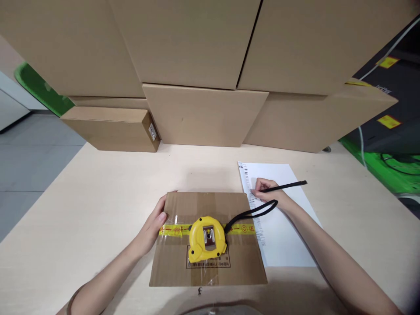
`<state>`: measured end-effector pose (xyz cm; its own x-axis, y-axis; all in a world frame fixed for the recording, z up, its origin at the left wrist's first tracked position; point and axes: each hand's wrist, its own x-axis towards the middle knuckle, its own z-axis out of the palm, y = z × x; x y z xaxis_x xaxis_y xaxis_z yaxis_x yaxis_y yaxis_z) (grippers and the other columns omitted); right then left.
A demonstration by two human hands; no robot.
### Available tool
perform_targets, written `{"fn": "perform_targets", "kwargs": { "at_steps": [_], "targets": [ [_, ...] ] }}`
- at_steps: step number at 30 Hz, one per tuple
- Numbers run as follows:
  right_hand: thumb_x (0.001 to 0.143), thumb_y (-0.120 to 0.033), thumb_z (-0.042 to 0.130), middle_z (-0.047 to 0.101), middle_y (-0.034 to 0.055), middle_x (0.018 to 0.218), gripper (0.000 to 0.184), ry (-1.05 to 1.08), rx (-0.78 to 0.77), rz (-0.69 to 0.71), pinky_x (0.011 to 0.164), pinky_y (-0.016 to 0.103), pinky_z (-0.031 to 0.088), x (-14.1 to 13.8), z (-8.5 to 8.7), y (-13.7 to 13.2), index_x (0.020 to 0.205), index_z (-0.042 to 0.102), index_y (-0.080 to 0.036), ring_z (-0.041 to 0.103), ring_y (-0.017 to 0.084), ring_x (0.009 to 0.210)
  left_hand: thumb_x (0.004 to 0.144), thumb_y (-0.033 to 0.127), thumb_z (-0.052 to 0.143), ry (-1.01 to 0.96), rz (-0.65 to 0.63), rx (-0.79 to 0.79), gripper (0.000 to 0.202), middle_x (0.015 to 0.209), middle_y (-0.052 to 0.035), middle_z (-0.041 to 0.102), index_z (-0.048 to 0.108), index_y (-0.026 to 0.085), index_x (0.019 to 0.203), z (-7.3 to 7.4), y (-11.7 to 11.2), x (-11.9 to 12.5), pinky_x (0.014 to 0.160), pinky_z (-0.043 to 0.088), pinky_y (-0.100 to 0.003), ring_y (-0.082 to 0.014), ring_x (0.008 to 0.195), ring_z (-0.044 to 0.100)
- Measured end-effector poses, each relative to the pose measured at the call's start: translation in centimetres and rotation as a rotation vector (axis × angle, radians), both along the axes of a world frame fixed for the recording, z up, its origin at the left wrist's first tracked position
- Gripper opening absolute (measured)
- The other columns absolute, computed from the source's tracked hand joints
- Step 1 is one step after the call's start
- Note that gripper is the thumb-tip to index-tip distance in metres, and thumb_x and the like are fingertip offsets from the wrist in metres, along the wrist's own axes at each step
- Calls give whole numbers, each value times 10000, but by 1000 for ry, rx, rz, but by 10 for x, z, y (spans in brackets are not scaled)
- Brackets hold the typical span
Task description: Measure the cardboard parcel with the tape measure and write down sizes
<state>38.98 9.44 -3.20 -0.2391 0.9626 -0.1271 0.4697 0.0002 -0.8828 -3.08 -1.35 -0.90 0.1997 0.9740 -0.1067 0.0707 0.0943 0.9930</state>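
A taped cardboard box [177, 267] lies in front of me, with a band of yellow printed tape across it. My left hand [154, 223] grips its left edge, thumb on top and the other fingers mostly hidden along the side. On the box rests a yellow tape measure [198, 236], metal clip facing up. Its black wrist strap [246, 214] loops to the right over the box edge towards the paper. My right hand [267, 190] is closed around a slim black pen [290, 185], over the left part of a white paper sheet [292, 245] with small writing down its left side.
Large cardboard boxes [203, 116] are stacked like a wall along the back of the pale table [108, 201]. A smaller box [114, 131] with a label stands at the back left. Dark equipment [370, 109] with cables and a green surface [377, 170] are at the right.
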Motion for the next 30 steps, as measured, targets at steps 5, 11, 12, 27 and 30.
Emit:
{"fn": "perform_targets", "kwargs": {
  "at_steps": [5, 11, 12, 27, 30],
  "targets": [
    [745, -589, 708, 439, -35, 567, 468, -110, 23, 12, 546, 293, 322, -2, 7, 0, 597, 417, -255, 392, 146, 570, 967, 716, 509, -7, 19, 2, 715, 1635, -102, 484, 525, 256, 1514, 1, 2, 1, 1219, 372, -474, -390, 1490, 441],
    [908, -619, 561, 444, 0, 495, 543, -449, 32, -51, 546, 319, 255, -8, 21, -16, 531, 423, -254, 379, 169, 491, 976, 714, 494, 10, 16, 23, 736, 1679, -105, 431, 502, 242, 1541, 4, 1, 3, 1279, 301, -495, -391, 1566, 339],
    [903, -591, 586, 466, 12, 488, 541, -512, 42, -69, 553, 324, 247, -10, 23, -19, 506, 439, -253, 393, 177, 484, 973, 718, 496, 17, 25, 25, 756, 1700, -105, 397, 478, 244, 1562, 4, 1, 3, 1292, 276, -504, -392, 1585, 301],
    [984, -677, 537, 642, 164, 1462, 620, -305, 605, 378, 1073, 637, 483, -92, 129, -80, 1464, 591, -289, 583, 424, 1343, 1062, 535, 450, 23, -30, 255, 389, 1619, -10, 468, 772, 381, 1216, 6, 5, 2, 1312, 215, -573, -340, 1580, 312],
    [912, -731, 631, 501, 185, 1622, 761, -339, 617, 583, 1186, 716, 374, -125, 123, -86, 1490, 575, -239, 404, 447, 1525, 1064, 573, 363, -56, -33, 221, 488, 1618, -3, 481, 767, 364, 1240, 3, 4, 3, 1316, 222, -562, -338, 1588, 306]
  ]
}}
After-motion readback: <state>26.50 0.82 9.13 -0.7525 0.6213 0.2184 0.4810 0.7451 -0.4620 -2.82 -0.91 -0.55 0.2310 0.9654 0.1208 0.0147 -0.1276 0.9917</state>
